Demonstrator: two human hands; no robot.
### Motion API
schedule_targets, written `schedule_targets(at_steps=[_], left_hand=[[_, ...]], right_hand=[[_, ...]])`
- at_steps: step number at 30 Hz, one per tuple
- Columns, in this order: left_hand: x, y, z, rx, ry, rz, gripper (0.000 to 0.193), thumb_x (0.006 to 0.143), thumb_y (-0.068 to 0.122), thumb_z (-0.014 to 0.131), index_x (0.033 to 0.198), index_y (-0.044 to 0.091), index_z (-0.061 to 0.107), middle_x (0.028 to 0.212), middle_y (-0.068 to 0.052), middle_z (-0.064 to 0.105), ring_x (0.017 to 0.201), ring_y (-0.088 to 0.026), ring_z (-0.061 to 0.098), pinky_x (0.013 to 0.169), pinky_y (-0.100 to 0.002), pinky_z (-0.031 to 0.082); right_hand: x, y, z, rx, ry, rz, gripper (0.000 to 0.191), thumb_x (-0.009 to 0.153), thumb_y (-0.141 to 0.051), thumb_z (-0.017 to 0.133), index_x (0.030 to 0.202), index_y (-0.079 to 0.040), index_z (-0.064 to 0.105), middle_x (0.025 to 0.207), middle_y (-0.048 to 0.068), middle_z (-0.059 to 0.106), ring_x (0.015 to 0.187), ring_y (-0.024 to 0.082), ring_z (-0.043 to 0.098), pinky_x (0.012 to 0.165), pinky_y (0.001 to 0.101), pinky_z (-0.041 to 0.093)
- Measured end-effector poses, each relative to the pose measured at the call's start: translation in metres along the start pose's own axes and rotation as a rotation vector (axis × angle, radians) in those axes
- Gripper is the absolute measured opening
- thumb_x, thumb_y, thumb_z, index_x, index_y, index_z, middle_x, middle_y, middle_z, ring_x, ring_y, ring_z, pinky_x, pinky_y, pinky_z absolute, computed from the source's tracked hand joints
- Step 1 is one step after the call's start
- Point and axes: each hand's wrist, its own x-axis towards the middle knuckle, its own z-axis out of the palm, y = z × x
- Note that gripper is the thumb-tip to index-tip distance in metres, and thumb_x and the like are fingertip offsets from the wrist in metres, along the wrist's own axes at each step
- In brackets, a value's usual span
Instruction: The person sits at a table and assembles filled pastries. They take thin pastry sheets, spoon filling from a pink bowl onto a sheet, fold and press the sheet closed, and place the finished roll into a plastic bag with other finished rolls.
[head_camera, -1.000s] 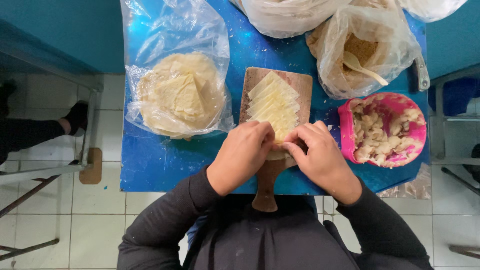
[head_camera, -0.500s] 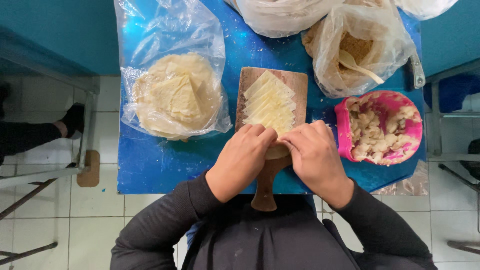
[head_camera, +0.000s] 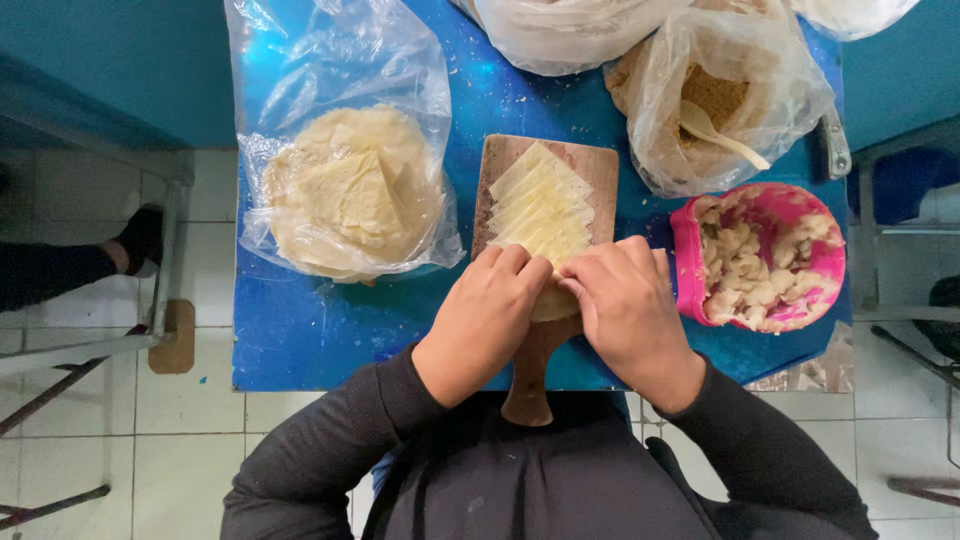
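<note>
Left hand (head_camera: 487, 322): curled knuckles-up over the near end of the board, fingertips pinching the pale dough.
Right hand (head_camera: 628, 308): mirrors it, fingers bent, pressing the same piece; the two hands touch.
Dough strips (head_camera: 541, 208): thin, creamy, pointed, fanned in overlapping layers.
Wooden board (head_camera: 590, 165): brown paddle shape, handle toward the person.
Table (head_camera: 300, 330): glossy blue, speckled.
Clear bag (head_camera: 345, 190): crinkled, holding flat round sheets.
Pink bowl (head_camera: 690, 255): lumpy, pale filling.
</note>
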Motion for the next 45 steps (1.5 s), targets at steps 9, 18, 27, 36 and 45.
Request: schedule_targets(at_steps=[9,18,27,36,45], left_hand=[[0.002,0.002,-0.003,0.037,0.102,-0.002,0.026,0.081,0.003,0.061,0.107,0.005,0.061,0.101,-0.012,0.055,0.095,-0.029,0.054,0.086,-0.038,0.047],[-0.022,0.023,-0.008,-0.020,0.174,-0.157,0.040,0.084,0.025,0.078,0.115,0.008,0.059,0.109,-0.011,0.057,0.100,-0.031,0.052,0.083,-0.042,0.041],[-0.043,0.020,-0.006,-0.065,0.048,0.014,0.068,0.076,0.040,0.082,0.133,0.016,0.056,0.134,-0.010,0.050,0.128,-0.033,0.042,0.103,-0.050,0.030],[-0.043,0.014,0.009,-0.025,0.085,0.014,0.068,0.072,0.032,0.084,0.133,0.018,0.058,0.138,-0.010,0.047,0.134,-0.033,0.039,0.107,-0.050,0.027],[-0.023,0.008,0.011,-0.021,0.084,0.020,0.072,0.069,0.028,0.083,0.136,0.019,0.056,0.140,-0.011,0.046,0.135,-0.034,0.038,0.106,-0.050,0.025]], right_hand=[[-0.004,-0.010,0.002,-0.260,0.082,-0.133,0.031,0.085,-0.005,0.068,0.114,-0.011,0.075,0.111,-0.003,0.069,0.102,0.021,0.057,0.089,0.0406,0.039],[0.023,-0.006,-0.001,-0.143,-0.009,-0.022,0.021,0.086,-0.019,0.075,0.105,-0.012,0.074,0.115,0.003,0.066,0.102,0.029,0.055,0.086,0.0417,0.038],[0.064,-0.005,-0.077,-0.146,0.464,-0.223,0.015,0.104,-0.013,0.069,0.113,-0.004,0.062,0.121,0.008,0.071,0.102,0.026,0.061,0.095,0.0434,0.039],[0.158,0.061,-0.083,-0.482,0.532,-0.254,0.043,0.104,-0.031,0.072,0.133,0.000,0.065,0.124,0.012,0.067,0.110,0.031,0.055,0.096,0.0414,0.038],[0.068,0.098,-0.110,-0.497,0.015,0.232,0.031,0.096,-0.042,0.074,0.104,-0.012,0.078,0.091,0.012,0.073,0.088,0.036,0.066,0.077,0.0494,0.047]])
